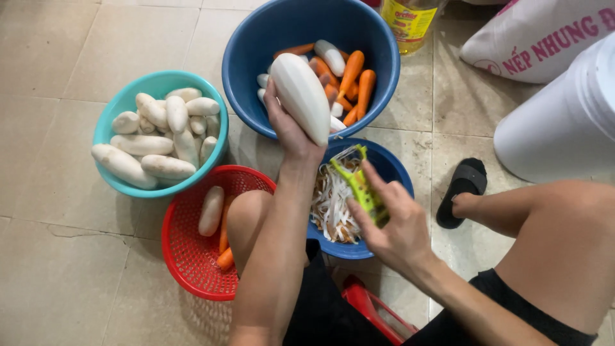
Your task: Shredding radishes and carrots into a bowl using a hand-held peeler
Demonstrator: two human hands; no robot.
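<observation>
I am watching the left hand gripping a large white radish from below, fingers wrapped around its lower end, holding it tilted above the rim of the big dark blue basin. The radish is looking smooth, pale and torpedo-shaped, its skin seemingly already off, though I cannot see its far side. The right hand is closing around a yellow-green peeler, thumb and fingers clamped on the handle, the blade end pointing up toward the radish but not touching it.

Under the peeler, a smaller blue bowl is collecting a tangle of thin white and orange peelings. Behind the radish, the dark blue basin is holding slim orange carrots and a few more white pieces, glossy as if wet.

I am judging the work well along: the teal bowl at left is heaped with smooth, blunt-ended white radishes, while the red mesh basket is holding only one white radish and a couple of carrots, partly hidden by the knee.

All of it is sitting on a beige tiled floor, beside a black sandal, a yellow oil bottle, a white bucket and a pale sack.
</observation>
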